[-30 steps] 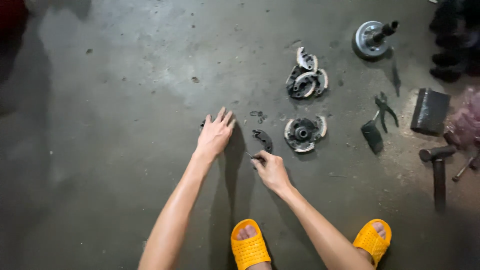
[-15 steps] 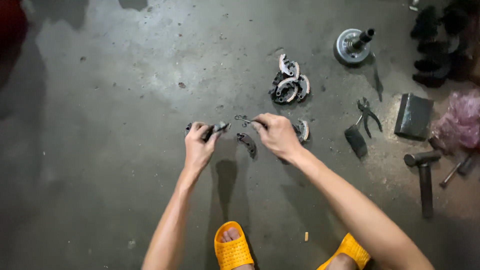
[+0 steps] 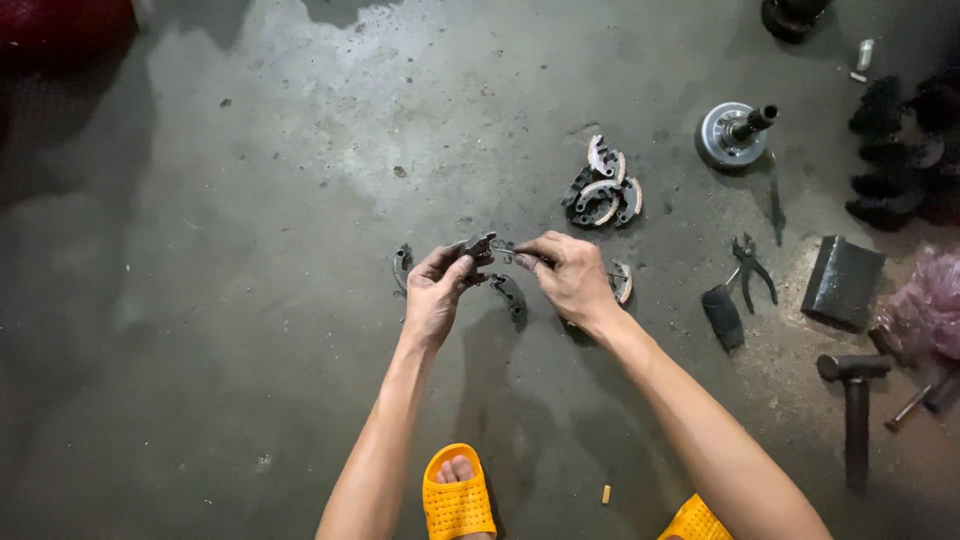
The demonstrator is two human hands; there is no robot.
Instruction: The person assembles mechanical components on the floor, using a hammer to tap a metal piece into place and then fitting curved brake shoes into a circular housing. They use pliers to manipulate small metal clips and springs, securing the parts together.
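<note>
Left hand (image 3: 436, 295) pinches a small dark metal shoe (image 3: 478, 246) above the floor (image 3: 250, 300); right hand (image 3: 572, 278) grips a thin spring (image 3: 503, 245) at its far end. Shoe: likely rigid, greasy, light; hold by edges.

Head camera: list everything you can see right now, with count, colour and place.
Small dark curved metal part: one, grey-black, pinched between both hands.
Dark curved metal shoes on the floor: two, one left of the hands, one just below them.
Cluster of curved metal shoes with pale linings: one pile, grey, above the hands.
Round metal part: one, grey, partly hidden behind the right hand.
Round silver metal hub with a shaft: one, upper right.
Black-handled pliers: one, right.
Dark metal hammer: one, lower right.
Dark rectangular block: one, right.
Grey concrete floor: stained.
Yellow sandals: two, bottom edge.
Left hand; right hand.
</note>
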